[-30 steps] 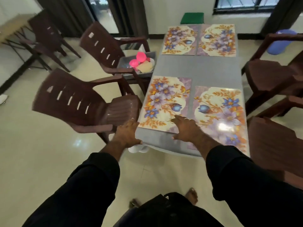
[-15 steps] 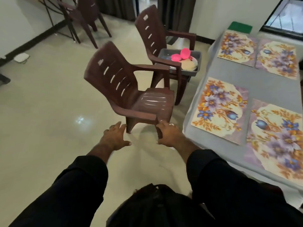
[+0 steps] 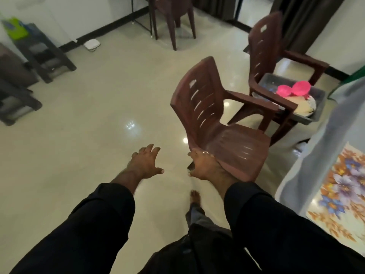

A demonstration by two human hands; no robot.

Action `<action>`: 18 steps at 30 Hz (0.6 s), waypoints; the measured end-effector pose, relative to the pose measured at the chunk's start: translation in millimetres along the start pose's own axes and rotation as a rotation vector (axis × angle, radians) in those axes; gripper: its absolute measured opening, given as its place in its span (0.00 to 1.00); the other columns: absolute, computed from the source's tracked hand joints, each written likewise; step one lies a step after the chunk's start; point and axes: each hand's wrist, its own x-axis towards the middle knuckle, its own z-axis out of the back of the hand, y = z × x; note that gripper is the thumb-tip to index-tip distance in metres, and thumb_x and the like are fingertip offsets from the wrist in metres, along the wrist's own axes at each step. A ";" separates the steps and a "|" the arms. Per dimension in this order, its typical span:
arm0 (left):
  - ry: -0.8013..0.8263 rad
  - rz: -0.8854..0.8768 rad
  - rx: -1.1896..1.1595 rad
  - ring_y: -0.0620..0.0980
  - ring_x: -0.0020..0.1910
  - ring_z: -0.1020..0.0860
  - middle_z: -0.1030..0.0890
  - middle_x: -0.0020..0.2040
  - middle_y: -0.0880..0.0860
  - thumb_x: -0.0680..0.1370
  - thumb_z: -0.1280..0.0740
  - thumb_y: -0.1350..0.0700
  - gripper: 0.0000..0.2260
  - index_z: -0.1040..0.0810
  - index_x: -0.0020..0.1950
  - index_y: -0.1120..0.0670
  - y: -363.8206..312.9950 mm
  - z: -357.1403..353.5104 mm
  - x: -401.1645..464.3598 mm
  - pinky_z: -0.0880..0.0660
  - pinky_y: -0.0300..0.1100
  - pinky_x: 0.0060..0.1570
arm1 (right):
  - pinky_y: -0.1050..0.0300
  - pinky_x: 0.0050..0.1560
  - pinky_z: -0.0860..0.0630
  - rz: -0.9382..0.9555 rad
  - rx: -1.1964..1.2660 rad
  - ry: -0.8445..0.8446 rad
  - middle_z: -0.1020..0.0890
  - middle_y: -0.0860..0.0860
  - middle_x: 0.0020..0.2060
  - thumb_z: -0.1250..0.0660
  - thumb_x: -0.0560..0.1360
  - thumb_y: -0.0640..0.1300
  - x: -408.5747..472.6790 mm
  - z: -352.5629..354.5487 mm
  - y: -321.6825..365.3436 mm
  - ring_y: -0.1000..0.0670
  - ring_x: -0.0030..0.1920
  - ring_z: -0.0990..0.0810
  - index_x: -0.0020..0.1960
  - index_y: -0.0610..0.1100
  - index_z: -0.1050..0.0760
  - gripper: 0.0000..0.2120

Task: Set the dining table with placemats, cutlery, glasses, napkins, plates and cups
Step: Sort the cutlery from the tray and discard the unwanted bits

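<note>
Brown plastic is filling the view past your hands. Your right hand is hanging beside the front corner of the near chair, fingers loosely extended; whether it is touching the seat edge cannot be told. Your left hand is reaching out over the tiled floor with fingers spread, holding nothing.

Judgement: you are turning from the table toward the supplies. To do this well, keep walking round the near chair rather than dragging it, and be aiming for the grey bin sitting on the seat of the far chair. Lift items from it with both hands; stacked ware could be slipping.

Inside the bin, two bright pink cups are lying next to a pale plate or cloth, too blurred to name. At the right edge, one floral placemat is lying flat on the grey tablecloth, with no cutlery or glass showing on it.
</note>
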 end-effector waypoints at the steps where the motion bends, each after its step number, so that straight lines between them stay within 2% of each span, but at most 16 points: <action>1: -0.001 0.024 -0.009 0.59 0.83 0.42 0.49 0.87 0.53 0.77 0.28 0.32 0.46 0.47 0.86 0.46 13.5 5.8 14.9 0.37 0.59 0.78 | 0.42 0.76 0.34 0.023 -0.015 0.001 0.40 0.49 0.82 0.25 0.72 0.63 25.3 6.1 6.3 0.41 0.77 0.33 0.81 0.51 0.39 0.44; 10: -0.022 0.197 -0.153 0.59 0.83 0.42 0.48 0.87 0.53 0.77 0.28 0.32 0.46 0.47 0.86 0.47 123.3 76.0 118.2 0.35 0.59 0.77 | 0.42 0.71 0.29 0.205 -0.122 0.026 0.35 0.46 0.78 0.29 0.77 0.61 213.3 89.9 81.6 0.41 0.74 0.30 0.80 0.46 0.39 0.39; 15: -0.014 0.221 -0.172 0.58 0.83 0.41 0.47 0.87 0.53 0.77 0.28 0.34 0.45 0.46 0.86 0.47 205.2 108.5 183.6 0.33 0.59 0.76 | 0.42 0.68 0.26 0.250 -0.118 0.069 0.34 0.46 0.76 0.32 0.79 0.58 311.3 120.7 127.8 0.40 0.72 0.29 0.80 0.44 0.41 0.36; 18: -0.011 0.184 -0.147 0.59 0.83 0.40 0.47 0.87 0.53 0.77 0.28 0.35 0.44 0.46 0.86 0.47 257.5 134.0 238.6 0.33 0.59 0.76 | 0.43 0.67 0.26 0.203 -0.101 0.061 0.35 0.46 0.77 0.34 0.81 0.57 372.9 137.8 150.5 0.41 0.73 0.30 0.80 0.44 0.42 0.34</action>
